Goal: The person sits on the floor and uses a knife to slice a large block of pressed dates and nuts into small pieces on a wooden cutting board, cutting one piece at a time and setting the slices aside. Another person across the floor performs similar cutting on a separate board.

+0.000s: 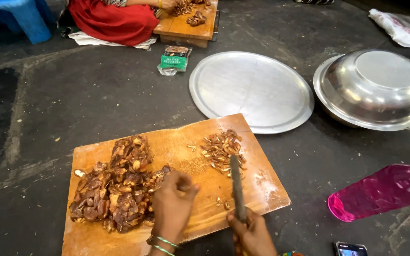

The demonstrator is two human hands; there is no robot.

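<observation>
Dark, gritty concrete floor serves as the work surface, with a wooden chopping board lying flat on it, its long axis running left to right and slightly tilted up toward the right. On the board's left half sits a brown mass of sticky dates; a small heap of chopped pieces lies toward the far right. The left hand rests at the edge of the date mass, fingers curled onto it. The right hand is closed around the handle of a knife, whose blade points away from the person, nearly straight up the frame, its tip at the chopped heap. Beyond the board lie 1 flat round metal plate and 1 upturned steel bowl; a pink plastic bottle lies on its side at right. Farther back, a person in red cloth sits at a second board, beside a blue stool.
</observation>
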